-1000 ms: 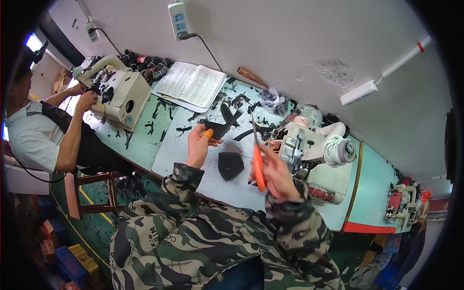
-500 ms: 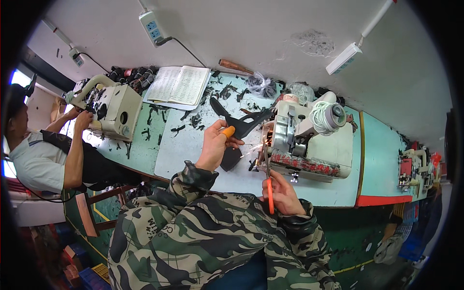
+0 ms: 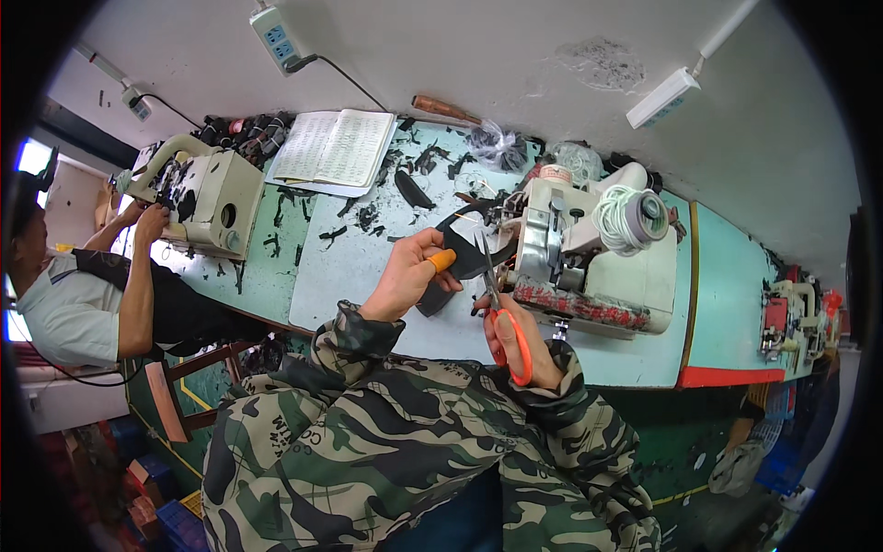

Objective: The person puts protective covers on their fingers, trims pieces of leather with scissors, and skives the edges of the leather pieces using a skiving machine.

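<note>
A black piece of soft sheet material with an open loop (image 3: 471,255) is pinched in my left hand (image 3: 407,278), which wears an orange finger cover. Its far end reaches the side of a cream sewing machine (image 3: 598,267) with a spool of white cord (image 3: 628,221) on top. My right hand (image 3: 524,345) grips orange-handled scissors (image 3: 511,342), their blades pointing up beside the near edge of the black piece. Another dark flat piece (image 3: 434,298) lies under my left hand. Farther off rests a curved black piece (image 3: 414,190).
An open notebook (image 3: 336,147) and black scraps (image 3: 370,216) lie on the pale table (image 3: 336,276). Toward the wall are a wooden-handled tool (image 3: 445,109) and a plastic bag (image 3: 497,147). At left a co-worker (image 3: 83,294) handles another machine (image 3: 213,198). A further machine (image 3: 791,317) stands at right.
The scissors have moved up and left, closer to the black piece. My left hand has shifted slightly, and the piece it holds has turned, its loop now showing.
</note>
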